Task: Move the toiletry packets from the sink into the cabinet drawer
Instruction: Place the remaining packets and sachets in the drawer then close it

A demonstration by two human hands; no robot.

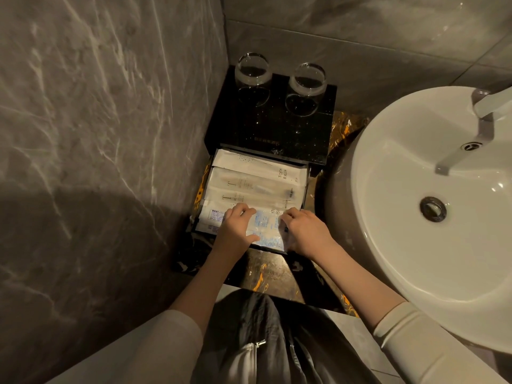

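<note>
— How do the packets [257,180] lie?
— Long axes left to right across the open drawer [306,189]; four pale toothbrush sleeves, plus a blue-printed clear one [266,227] nearest.
— The hands?
— Left hand [239,227] and right hand [303,232] press that one, fingers [243,210] loosely together, flat.
— Elsewhere?
— Two glasses [252,69] on the cabinet [277,128]; sink [415,176] on the right.

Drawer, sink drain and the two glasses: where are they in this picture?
Drawer [305,191]: head view, on its dark right wall.
Drain [433,209]: head view, on the metal ring in the basin.
Left glass [252,70]: head view, on its bowl.
Right glass [308,80]: head view, on its bowl.
</note>
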